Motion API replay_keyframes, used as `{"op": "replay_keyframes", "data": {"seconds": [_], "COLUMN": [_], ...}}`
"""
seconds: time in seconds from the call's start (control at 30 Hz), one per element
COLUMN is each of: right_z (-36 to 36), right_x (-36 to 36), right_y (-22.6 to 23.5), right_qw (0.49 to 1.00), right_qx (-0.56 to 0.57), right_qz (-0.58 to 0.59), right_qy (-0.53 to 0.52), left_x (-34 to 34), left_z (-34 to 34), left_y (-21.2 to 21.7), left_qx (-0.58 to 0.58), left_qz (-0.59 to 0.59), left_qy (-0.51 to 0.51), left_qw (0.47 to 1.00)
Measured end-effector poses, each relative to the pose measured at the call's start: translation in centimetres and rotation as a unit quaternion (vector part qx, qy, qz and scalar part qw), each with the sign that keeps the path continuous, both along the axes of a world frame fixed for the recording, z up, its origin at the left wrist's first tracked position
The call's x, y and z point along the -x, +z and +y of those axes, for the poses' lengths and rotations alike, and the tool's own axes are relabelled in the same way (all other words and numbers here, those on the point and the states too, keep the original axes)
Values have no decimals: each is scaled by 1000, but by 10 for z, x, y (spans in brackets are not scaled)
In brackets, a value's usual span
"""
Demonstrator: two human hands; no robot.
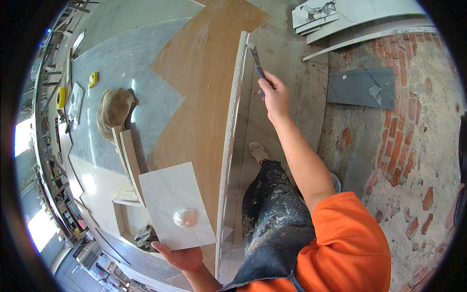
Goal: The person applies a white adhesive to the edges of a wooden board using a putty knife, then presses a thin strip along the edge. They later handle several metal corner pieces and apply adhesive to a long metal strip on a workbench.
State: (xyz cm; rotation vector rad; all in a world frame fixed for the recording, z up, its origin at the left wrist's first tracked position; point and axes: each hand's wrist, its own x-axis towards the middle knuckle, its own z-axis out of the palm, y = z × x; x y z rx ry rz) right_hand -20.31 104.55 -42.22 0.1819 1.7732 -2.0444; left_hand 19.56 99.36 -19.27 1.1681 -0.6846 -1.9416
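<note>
Head view: scraper at the counter edge, tile held low.
Right hand (pixel 274 93) grips a blue-handled scraper (pixel 256 59) against the counter (pixel 204 73) edge; left hand (pixel 181 256) grips a white tile (pixel 175 204) bearing a pale blob (pixel 185 217).

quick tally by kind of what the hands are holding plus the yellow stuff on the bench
White tile with a blob of paste, in the left hand: 1
Scraper in the right hand: 1
Yellow tape roll: 1
Small yellow item: 1
Total: 4
</note>
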Motion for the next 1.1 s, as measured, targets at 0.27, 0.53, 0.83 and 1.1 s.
{"op": "replay_keyframes", "data": {"seconds": [0.27,0.53,0.83,1.1], "right_z": [26,127,146,171], "right_x": [-26,-188,-330,-240], "right_y": [19,244,282,234], "right_qw": [995,800,759,902], "right_qx": [-21,3,-38,-104], "right_qz": [-56,283,358,192], "right_qy": [-84,529,543,373], "left_x": [-34,-120,-205,-185], "left_z": [15,35,65,55], "left_y": [2,6,23,6], "left_qx": [-13,-11,21,14], "left_qz": [37,193,154,136], "left_qy": [17,-14,-27,-6], "left_qw": [999,981,987,991]}}
